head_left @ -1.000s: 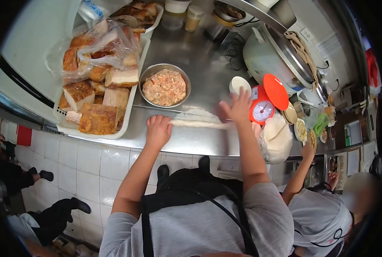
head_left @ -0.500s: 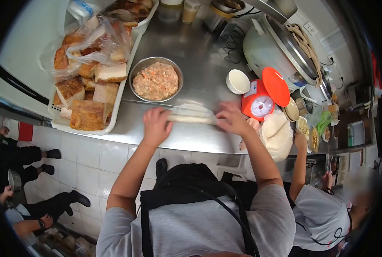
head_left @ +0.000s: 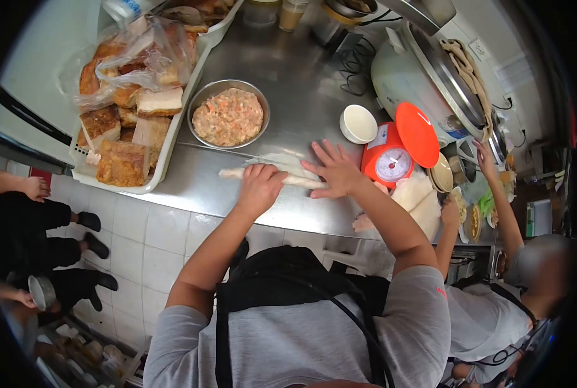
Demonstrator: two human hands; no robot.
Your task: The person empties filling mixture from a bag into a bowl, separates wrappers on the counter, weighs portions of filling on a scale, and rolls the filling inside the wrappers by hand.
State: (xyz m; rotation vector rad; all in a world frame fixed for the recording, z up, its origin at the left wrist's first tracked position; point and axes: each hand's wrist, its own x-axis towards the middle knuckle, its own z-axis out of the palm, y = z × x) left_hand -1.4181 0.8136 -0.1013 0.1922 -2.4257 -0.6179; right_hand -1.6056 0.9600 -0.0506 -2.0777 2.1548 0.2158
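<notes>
A long, thin, pale roll (head_left: 232, 173) lies along the front of the steel counter, with a thin whitish sheet (head_left: 278, 159) flat just behind it. My left hand (head_left: 260, 187) is closed over the middle of the roll, its fingers bent around it. At the roll's right end is my right hand (head_left: 335, 171), fingers spread and palm down. A steel bowl (head_left: 190, 117) of pinkish minced filling with orange bits (head_left: 228, 118) stands behind my left hand. Close to my right hand are a red kitchen scale (head_left: 392, 165) and a small white bowl (head_left: 358, 124).
A white crate (head_left: 165, 169) of browned pork slabs (head_left: 123, 163) stands at left. Pale folded sheets (head_left: 417, 205) lie right of my forearm. A large lidded cooker (head_left: 405, 81) is at back right. A co-worker (head_left: 495, 317) reaches over dishes at right; other people stand at left.
My left hand has moved right from the roll's left end to its middle. My right hand has spread its fingers. The co-worker at right has raised an arm toward the cooker.
</notes>
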